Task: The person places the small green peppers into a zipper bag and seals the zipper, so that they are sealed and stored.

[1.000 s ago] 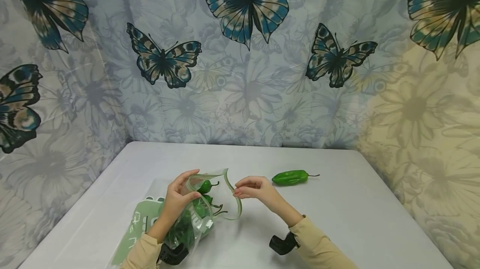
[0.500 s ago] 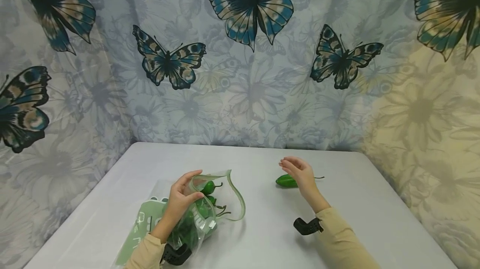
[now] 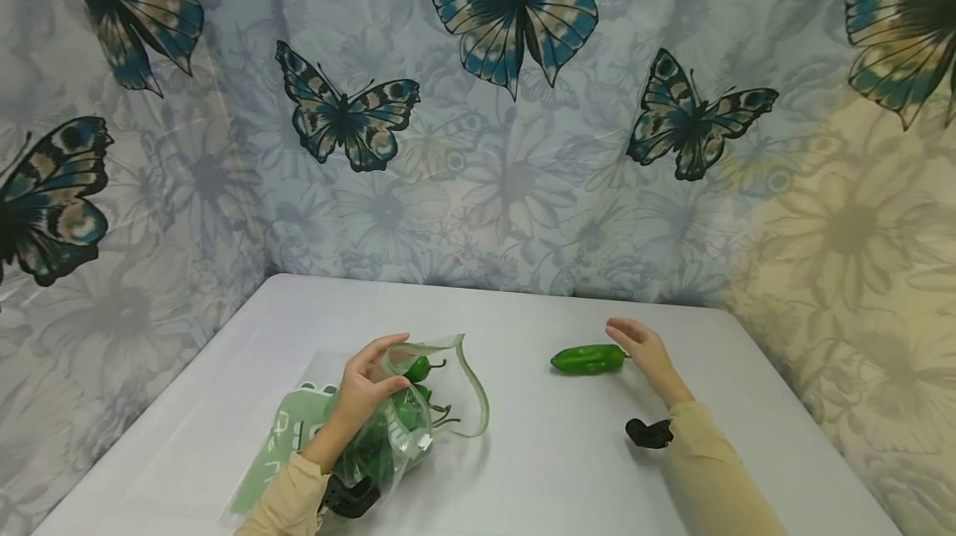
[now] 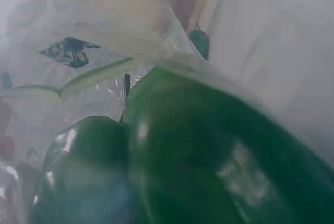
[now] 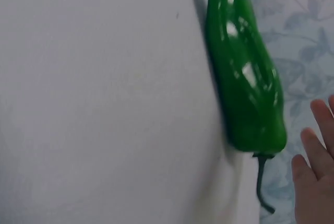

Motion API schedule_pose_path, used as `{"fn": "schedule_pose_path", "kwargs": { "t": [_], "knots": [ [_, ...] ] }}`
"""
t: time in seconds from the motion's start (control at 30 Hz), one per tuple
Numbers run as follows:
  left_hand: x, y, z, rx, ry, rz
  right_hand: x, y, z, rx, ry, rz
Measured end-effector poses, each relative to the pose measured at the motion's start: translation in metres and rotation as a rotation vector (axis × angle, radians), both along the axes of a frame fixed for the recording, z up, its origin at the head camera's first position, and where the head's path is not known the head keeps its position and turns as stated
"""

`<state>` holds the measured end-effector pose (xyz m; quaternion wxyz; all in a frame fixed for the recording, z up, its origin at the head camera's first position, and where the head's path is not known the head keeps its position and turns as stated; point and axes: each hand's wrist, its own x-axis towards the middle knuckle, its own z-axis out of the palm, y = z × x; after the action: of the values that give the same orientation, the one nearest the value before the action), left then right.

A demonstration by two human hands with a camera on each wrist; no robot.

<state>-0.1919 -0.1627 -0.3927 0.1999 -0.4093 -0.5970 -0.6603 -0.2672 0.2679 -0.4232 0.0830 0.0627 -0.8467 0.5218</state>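
Note:
On the left, my left hand (image 3: pixel 366 387) grips the side of a clear zip bag (image 3: pixel 478 387) by its green-edged mouth, which gapes to the right. Several green peppers (image 3: pixel 409 410) lie in the bag, stems toward the mouth. Up close in the left wrist view, two glossy peppers (image 4: pixel 198 156) show through the plastic. A single green pepper (image 3: pixel 588 359) lies on the table to the right. My right hand (image 3: pixel 648 358) hovers by its stem end with extended fingers, holding nothing. The right wrist view shows that pepper (image 5: pixel 245 78) whole, apart from the fingers (image 5: pixel 315 153).
A green printed flat bag or packet (image 3: pixel 269 453) lies under the left forearm. The white table (image 3: pixel 538 470) carries everything. Butterfly-patterned cloth (image 3: pixel 515 187) hangs behind the table and along its sides. Black cameras (image 3: pixel 648 434) are strapped to both wrists.
My right hand has left the bag's mouth and moved right, passing over the lone pepper to its stem end. The left hand keeps its hold on the bag.

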Motion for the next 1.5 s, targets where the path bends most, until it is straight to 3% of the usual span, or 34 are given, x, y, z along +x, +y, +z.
{"fn": "schedule_pose_path", "kwargs": {
  "t": [0.13,0.3,0.4,0.77,0.93,1.17,1.3,1.5],
  "knots": [
    [-0.005,-0.001,-0.006,0.009,0.015,-0.015,-0.002,0.008,-0.007,0.111,-0.053,0.055],
    [0.003,0.001,0.002,0.017,0.019,-0.026,-0.001,0.009,-0.011,0.327,-0.115,0.089],
    [0.003,0.001,0.003,0.013,0.015,-0.020,-0.002,0.009,-0.013,0.380,-0.134,0.098],
    [0.004,0.002,0.006,0.005,-0.043,0.010,-0.004,0.018,-0.011,0.405,-0.044,0.197],
    [0.002,0.001,0.005,0.004,-0.024,-0.005,-0.004,0.020,-0.016,0.370,-0.048,0.199],
    [0.004,0.000,0.002,-0.008,-0.072,0.009,0.002,0.018,-0.017,0.300,-0.071,0.155],
    [0.005,0.000,0.002,-0.007,-0.080,0.015,0.002,0.015,-0.015,0.364,-0.014,0.124],
    [0.004,0.001,0.004,-0.004,-0.075,0.008,0.002,0.018,-0.016,0.414,-0.011,0.074]
  ]
}}
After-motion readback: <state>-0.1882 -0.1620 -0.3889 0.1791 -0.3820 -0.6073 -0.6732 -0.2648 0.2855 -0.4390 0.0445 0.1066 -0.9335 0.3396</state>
